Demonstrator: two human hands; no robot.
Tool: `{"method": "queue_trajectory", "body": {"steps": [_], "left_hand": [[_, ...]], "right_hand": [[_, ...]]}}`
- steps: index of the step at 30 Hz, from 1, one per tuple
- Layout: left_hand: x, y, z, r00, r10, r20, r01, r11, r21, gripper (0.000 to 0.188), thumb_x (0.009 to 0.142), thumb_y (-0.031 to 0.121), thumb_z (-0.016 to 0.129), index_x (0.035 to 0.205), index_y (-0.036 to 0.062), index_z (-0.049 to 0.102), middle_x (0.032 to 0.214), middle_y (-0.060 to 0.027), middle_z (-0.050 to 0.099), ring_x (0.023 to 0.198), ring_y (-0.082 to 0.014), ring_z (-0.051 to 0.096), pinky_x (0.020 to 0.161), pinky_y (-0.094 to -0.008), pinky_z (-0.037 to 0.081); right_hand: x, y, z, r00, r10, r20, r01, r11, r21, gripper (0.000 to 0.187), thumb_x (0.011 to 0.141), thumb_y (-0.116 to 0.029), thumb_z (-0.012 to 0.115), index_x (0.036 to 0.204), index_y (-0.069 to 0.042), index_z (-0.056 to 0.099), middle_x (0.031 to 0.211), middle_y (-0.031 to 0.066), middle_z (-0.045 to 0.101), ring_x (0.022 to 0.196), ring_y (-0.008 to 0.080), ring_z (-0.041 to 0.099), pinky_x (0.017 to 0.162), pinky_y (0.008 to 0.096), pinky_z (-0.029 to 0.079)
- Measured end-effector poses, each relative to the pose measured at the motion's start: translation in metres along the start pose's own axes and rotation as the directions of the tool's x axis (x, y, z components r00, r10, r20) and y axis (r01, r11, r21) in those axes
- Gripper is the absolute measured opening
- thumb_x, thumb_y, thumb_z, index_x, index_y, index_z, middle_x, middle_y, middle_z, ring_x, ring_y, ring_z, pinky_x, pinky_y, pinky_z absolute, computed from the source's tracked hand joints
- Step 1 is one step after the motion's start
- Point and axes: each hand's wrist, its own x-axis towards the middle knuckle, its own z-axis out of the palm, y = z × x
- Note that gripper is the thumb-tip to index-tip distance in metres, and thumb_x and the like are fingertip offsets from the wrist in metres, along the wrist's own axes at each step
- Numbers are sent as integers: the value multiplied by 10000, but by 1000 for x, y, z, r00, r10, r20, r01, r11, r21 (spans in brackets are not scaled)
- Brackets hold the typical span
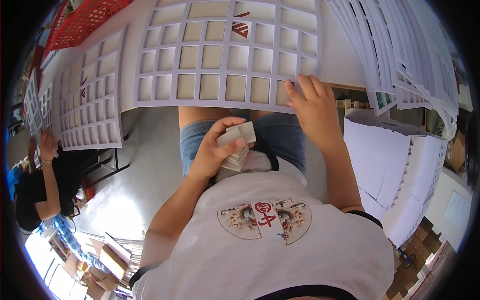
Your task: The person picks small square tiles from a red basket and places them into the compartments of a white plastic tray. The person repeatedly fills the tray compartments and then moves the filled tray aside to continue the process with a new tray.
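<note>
My left hand [212, 152] grips a small fanned stack of cream rectangular pieces [245, 134] above my lap, with the thumb lying over them. A white grid frame [161, 104] with many rectangular openings lies on the table in front of me. Cream pieces [235, 88] sit in several of its openings, while other openings look whiter. At the frame's near right corner, my right hand [314, 106] has its fingers apart, with thumb and fingertips at the last opening of the nearest row. A cream piece [283, 96] shows in that opening. Dark red marks [240, 30] appear farther back in the frame.
Another white grid frame [120, 90] lies to the left, where a co-worker [45, 185] in black handles frames. A red plastic basket [82, 22] is at the far left. Stacked white frames [385, 55] stand at the right, above a large white stack [375, 155].
</note>
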Motion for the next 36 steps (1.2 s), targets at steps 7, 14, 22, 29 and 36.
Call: {"method": "queue_trajectory", "body": {"steps": [7, 14, 22, 29, 36], "left_hand": [[16, 9, 7, 999, -20, 29, 24, 991, -133, 518, 854, 149, 765, 1298, 52, 516, 1128, -96, 613, 938, -224, 672, 830, -329, 553], [13, -1, 16, 995, -34, 97, 32, 999, 21, 510, 825, 86, 752, 1282, 56, 528, 1077, -87, 601, 955, -223, 664, 828, -352, 553], [19, 5, 19, 990, -136, 25, 137, 990, -21, 501, 827, 72, 735, 1289, 41, 542, 1030, -77, 580, 865, -228, 669, 775, -331, 547], [33, 10, 22, 988, -129, 79, 133, 990, -40, 572, 826, 143, 759, 1321, 15, 502, 1007, -100, 599, 869, -231, 679, 739, -321, 549], [43, 11, 25, 989, -104, 104, 116, 986, -117, 582, 820, 155, 768, 1317, 14, 499, 1036, -105, 603, 894, -237, 684, 722, -321, 559]], "right_hand": [[-14, -25, -9, 996, 86, 6, -82, 928, 363, 354, 826, -215, 736, 1121, -38, 651, 1109, 112, 599, 1036, 286, 563, 903, 410, 460], [-18, -56, -6, 811, 431, 395, -496, 151, 855, 218, 854, -123, 724, 1012, -6, 629, 895, 74, 633, 842, 164, 598, 746, 297, 486], [-7, 39, -20, 814, 574, 91, -428, 487, 761, 94, 895, -18, 607, 978, 8, 643, 854, 58, 631, 770, 134, 586, 707, 267, 471], [-9, 51, 10, 883, 462, 79, -381, 609, 696, 137, 841, 1, 646, 978, -8, 656, 941, 100, 601, 793, 188, 602, 712, 301, 477], [-27, 17, 7, 982, 169, -88, -163, 984, 66, 304, 846, -115, 681, 1146, -69, 666, 1157, 110, 608, 1104, 340, 563, 904, 438, 452]]}}
